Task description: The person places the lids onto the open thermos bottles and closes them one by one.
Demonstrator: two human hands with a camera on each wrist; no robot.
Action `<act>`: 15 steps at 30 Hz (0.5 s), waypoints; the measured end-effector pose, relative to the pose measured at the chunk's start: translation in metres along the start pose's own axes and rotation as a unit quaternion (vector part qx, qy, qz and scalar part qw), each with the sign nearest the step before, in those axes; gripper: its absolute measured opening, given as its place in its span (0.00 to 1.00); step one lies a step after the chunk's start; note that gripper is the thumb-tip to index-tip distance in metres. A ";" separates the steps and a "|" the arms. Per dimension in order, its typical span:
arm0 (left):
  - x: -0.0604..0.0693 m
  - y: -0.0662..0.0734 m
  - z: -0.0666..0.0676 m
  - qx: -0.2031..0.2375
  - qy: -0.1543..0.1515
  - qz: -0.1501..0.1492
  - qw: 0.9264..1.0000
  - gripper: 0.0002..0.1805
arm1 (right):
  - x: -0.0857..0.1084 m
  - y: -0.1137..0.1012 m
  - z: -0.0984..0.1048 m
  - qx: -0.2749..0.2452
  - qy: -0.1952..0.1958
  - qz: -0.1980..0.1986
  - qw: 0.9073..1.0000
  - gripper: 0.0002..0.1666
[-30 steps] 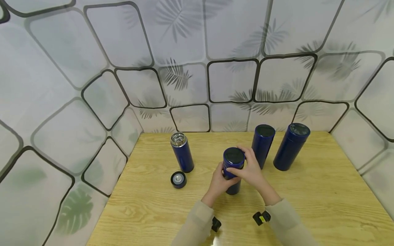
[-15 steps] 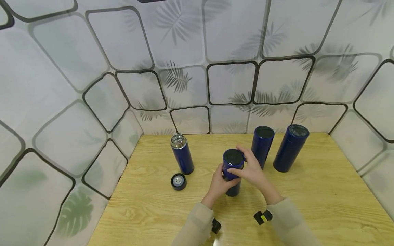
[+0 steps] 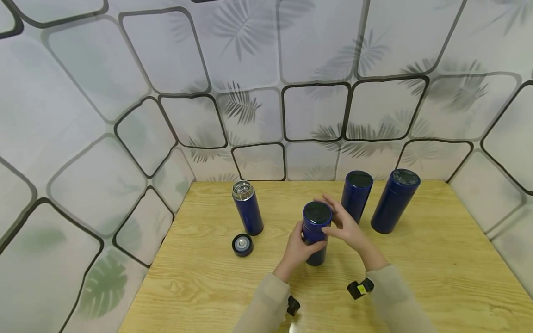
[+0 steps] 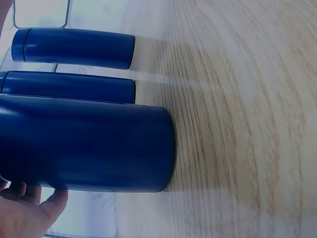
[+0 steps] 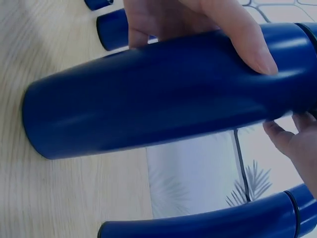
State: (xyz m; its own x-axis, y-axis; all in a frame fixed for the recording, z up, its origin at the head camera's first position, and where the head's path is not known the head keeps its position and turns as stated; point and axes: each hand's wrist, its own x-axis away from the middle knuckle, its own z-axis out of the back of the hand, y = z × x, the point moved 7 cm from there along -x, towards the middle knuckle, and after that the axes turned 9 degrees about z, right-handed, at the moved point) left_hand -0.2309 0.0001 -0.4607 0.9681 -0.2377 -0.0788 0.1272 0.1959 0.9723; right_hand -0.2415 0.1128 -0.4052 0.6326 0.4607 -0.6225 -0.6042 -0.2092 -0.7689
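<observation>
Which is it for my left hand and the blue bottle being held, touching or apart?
Touching. The right wrist view shows it: the left hand lays its thumb across the bottle's side, with no gap between.

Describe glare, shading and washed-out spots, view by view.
Head: a small glare spot on the table at the bottom edge; left wrist: the held bottle darkens toward the frame's left, the wall behind looks washed out; right wrist: pale highlights streak the bottle near its top.
</observation>
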 end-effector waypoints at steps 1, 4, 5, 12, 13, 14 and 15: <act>0.000 0.000 0.000 -0.001 0.000 0.001 1.000 0.31 | 0.000 0.000 0.001 -0.001 -0.007 0.003 1.000 0.43; 0.000 0.000 0.000 0.000 0.000 0.003 1.000 0.31 | 0.002 0.002 0.004 0.031 -0.003 -0.016 0.999 0.42; 0.001 0.000 0.000 0.000 0.000 0.004 1.000 0.31 | 0.002 0.003 0.004 0.051 0.003 -0.028 0.998 0.43; 0.000 0.001 -0.001 -0.002 -0.001 0.000 1.000 0.32 | -0.002 -0.006 -0.001 0.169 0.084 -0.100 0.977 0.44; 0.000 0.001 -0.001 -0.003 -0.001 0.000 1.000 0.32 | -0.003 -0.008 -0.002 0.178 0.096 -0.107 0.973 0.43; 0.000 0.001 -0.001 -0.004 -0.002 0.000 1.000 0.32 | -0.002 -0.008 -0.002 0.184 0.107 -0.115 0.970 0.43; -0.001 0.001 -0.001 -0.006 -0.002 -0.001 1.000 0.32 | -0.001 -0.007 -0.002 0.187 0.115 -0.122 0.968 0.43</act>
State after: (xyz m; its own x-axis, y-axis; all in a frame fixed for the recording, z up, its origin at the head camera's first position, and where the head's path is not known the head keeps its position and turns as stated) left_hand -0.2312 0.0011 -0.4602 0.9671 -0.2416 -0.0791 0.1308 0.2061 0.9697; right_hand -0.2371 0.1115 -0.3994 0.8438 0.2435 -0.4783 -0.5292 0.2292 -0.8170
